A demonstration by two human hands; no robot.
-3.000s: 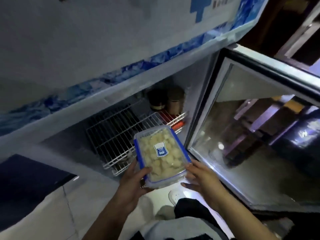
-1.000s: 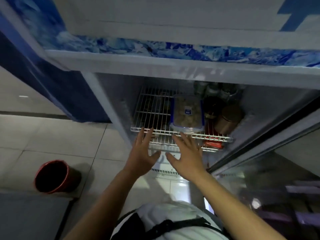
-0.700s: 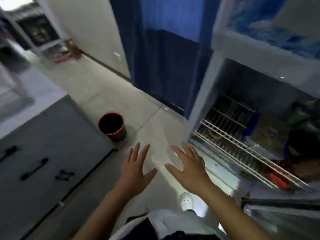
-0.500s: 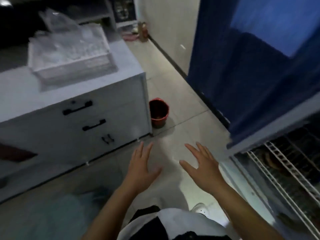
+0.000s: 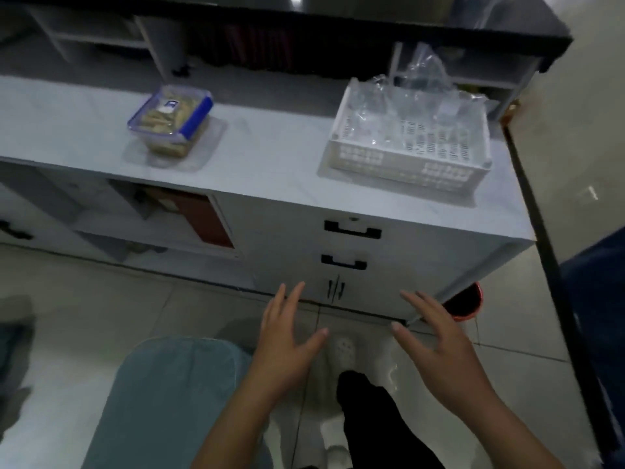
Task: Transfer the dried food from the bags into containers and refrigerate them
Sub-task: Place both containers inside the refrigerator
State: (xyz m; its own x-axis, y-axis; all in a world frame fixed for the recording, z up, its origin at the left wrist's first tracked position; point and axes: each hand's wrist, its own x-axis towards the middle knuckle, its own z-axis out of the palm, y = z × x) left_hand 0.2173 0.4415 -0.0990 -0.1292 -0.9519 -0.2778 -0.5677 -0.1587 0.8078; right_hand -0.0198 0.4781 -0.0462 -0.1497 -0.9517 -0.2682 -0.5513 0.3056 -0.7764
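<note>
Both hands empty again, fingers spread and released: the left hand (image 5: 287, 346) and right hand (image 5: 439, 353) hover over the floor, having just let go of one container on the refrigerator's wire shelf. Well beyond the fingertips, a second clear rectangular plastic container with blue lid clips (image 5: 170, 118), filled with pale dried food, waits on the grey surface (image 5: 270, 157), likely next. To its right sits a white slotted plastic basket of crumpled clear bags (image 5: 409, 150).
</note>
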